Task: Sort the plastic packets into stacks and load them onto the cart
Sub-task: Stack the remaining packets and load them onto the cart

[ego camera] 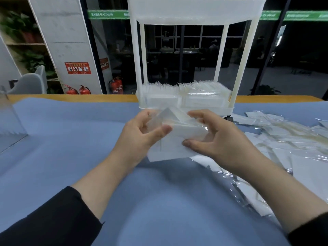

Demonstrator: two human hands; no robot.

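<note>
From where I watch, my left hand (142, 132) pinches the left side of a stack of clear plastic packets (174, 139), thumb on top, just in front of the white cart (186, 103), while my right hand (216, 137) grips the stack's right side with curled fingers. The cart's lower tray already holds upright rows of packets (186, 91). To the right of the cart, loose packets (284, 137) lie scattered on the blue tablecloth (71, 130).

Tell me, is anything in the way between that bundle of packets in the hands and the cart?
Nothing visible. Both hands, left and right, grip the stack of packets right in front of the cart. Its lower shelf is already crowded with upright packets, so free room looks tight.
</note>
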